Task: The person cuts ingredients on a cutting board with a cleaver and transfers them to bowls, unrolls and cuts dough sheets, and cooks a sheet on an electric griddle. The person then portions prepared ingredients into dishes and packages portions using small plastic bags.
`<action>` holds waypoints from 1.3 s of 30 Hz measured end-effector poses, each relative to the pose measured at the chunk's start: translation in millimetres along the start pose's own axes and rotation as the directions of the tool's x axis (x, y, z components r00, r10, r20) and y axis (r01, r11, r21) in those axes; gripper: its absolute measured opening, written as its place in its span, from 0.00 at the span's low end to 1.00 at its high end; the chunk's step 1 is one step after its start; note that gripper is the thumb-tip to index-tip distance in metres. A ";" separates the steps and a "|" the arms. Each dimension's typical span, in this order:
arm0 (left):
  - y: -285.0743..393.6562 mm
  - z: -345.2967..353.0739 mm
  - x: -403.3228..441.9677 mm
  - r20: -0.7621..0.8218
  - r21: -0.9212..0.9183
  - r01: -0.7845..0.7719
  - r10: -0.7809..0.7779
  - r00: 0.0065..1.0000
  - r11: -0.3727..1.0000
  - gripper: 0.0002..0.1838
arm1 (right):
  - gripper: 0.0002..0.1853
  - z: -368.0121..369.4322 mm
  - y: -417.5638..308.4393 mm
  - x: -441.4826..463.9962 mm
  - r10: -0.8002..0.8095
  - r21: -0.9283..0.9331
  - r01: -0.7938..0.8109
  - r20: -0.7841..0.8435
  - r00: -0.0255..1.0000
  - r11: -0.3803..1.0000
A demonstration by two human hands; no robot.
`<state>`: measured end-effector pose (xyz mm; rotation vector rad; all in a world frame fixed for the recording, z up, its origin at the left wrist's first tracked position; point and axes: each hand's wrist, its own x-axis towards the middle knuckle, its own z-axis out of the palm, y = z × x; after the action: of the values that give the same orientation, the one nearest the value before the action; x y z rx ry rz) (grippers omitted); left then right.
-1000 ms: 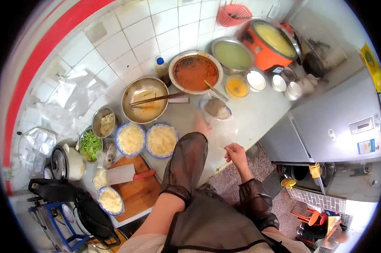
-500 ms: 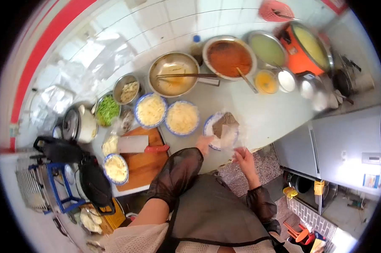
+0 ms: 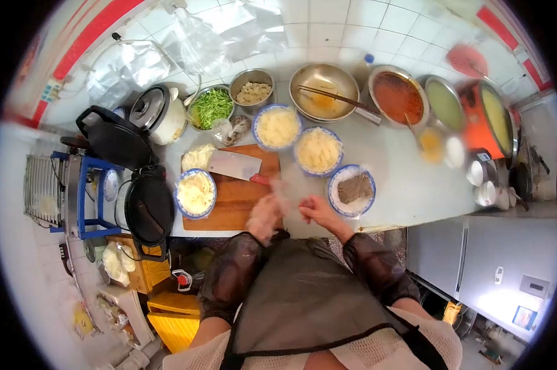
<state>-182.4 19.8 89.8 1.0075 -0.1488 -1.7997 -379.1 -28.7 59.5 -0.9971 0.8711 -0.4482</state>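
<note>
My left hand is blurred by motion in front of the cutting board, with a hazy, see-through plastic smear about its fingers. Beside it, my right hand has its fingers curled closed; what is in them, if anything, is hidden. Just beyond the right hand stands a blue-rimmed bowl holding a grey-brown paste. A cleaver with a red handle lies on the board, its handle pointing towards my left hand. On the board's left is a blue-rimmed bowl of pale food.
Two bowls of pale shreds stand behind, near chopped greens and a steel pan with chopsticks across it. A basin of red sauce and an orange pot line the right. An open black griddle sits left.
Both hands have moved left, away from the bowl of paste, and the view has swung left. The clear plastic seen over that bowl by my right hand is no longer there.
</note>
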 end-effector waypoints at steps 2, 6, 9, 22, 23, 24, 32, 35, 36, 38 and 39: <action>23.4 -16.8 -19.8 -0.045 0.188 -0.105 0.115 0.992 0.977 0.18 | 0.10 17.0 9.1 17.5 0.035 -0.035 -0.034 0.029 0.999 0.999; 38.6 -57.8 -28.6 -0.078 0.100 -0.129 0.137 0.987 0.987 0.16 | 0.13 48.5 11.5 37.2 0.131 -0.107 -0.125 0.050 0.990 0.986; 27.0 -120.3 -1.5 -0.174 0.232 -0.161 0.203 0.964 0.959 0.11 | 0.17 67.8 30.3 56.6 -0.012 -0.321 0.013 0.007 1.000 0.947; 36.9 -152.5 -0.1 -0.319 0.381 -0.226 0.357 0.878 0.896 0.13 | 0.14 54.5 30.5 57.0 -0.204 -0.249 0.096 -0.457 0.866 0.964; 41.2 -152.2 -6.1 -0.327 0.379 -0.224 0.357 0.875 0.898 0.13 | 0.15 63.4 30.6 47.1 -0.333 -0.417 0.122 -0.483 0.810 0.901; 46.1 -152.1 -11.6 -0.280 0.354 -0.235 0.343 0.897 0.905 0.13 | 0.16 71.9 29.7 41.9 -0.459 -0.571 0.131 -0.481 0.747 0.811; 75.0 -138.3 -22.6 -0.041 0.282 -0.236 0.258 0.965 0.930 0.14 | 0.19 123.8 11.3 79.3 0.008 0.070 -0.001 -0.104 0.994 0.998; 77.9 -148.7 -14.6 -0.143 0.416 -0.223 0.305 0.942 0.882 0.18 | 0.18 132.4 12.2 89.6 0.001 0.279 0.001 -0.009 1.000 0.960; 82.9 -136.2 -19.3 -0.236 0.426 -0.222 0.345 0.909 0.877 0.18 | 0.17 140.5 -2.4 92.6 -0.219 -0.019 0.220 -0.198 0.955 0.975; 93.9 -132.5 -22.2 -0.323 0.439 -0.228 0.390 0.862 0.869 0.19 | 0.15 154.8 -39.9 95.1 -0.499 -0.421 0.352 -0.317 0.807 0.836; 97.9 -136.3 -20.7 -0.289 0.447 -0.224 0.378 0.880 0.866 0.19 | 0.15 155.8 -47.3 102.4 -0.505 -0.420 0.358 -0.317 0.803 0.834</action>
<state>-16.0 36.5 65.0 1.5078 -0.4362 -1.2813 -190.7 -38.4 97.2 -1.4720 1.1265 -0.9610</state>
